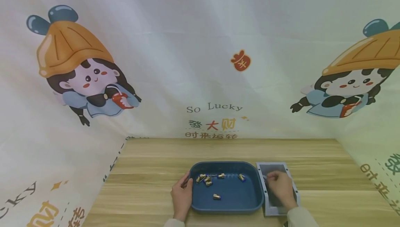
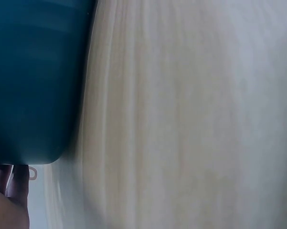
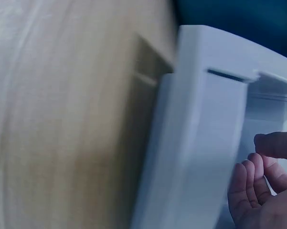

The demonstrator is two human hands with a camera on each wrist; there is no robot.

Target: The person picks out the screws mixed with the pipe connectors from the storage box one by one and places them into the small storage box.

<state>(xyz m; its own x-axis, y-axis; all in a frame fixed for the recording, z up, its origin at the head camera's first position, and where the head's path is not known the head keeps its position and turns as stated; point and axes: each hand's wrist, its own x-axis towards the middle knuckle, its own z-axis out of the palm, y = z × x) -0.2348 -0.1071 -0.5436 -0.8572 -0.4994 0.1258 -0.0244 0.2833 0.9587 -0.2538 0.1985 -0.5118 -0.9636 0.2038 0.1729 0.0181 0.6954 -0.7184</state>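
Observation:
A dark blue plastic basin (image 1: 231, 199) rests on the wooden table. My left hand (image 1: 182, 195) grips its left end, thumb at the rim and fingers against the outer wall; the left wrist view shows those fingers (image 2: 20, 186) against the basin's end. Small brass fittings (image 1: 208, 183) with blue ends lie inside, several bunched at the upper left. Thin metal pins (image 1: 214, 175) lie among them. Over a grey open box (image 1: 261, 192), my right hand (image 1: 280, 186) has thumb and fingers pinched together, with a small pale piece (image 1: 265, 177) at the tips, its kind unclear.
The grey box stands close against the basin's right side; its raised frame (image 3: 186, 119) shows in the right wrist view. Wooden tabletop (image 1: 150, 164) extends around both containers. A printed cloth (image 1: 212, 81) with cartoon figures hangs behind and along the sides.

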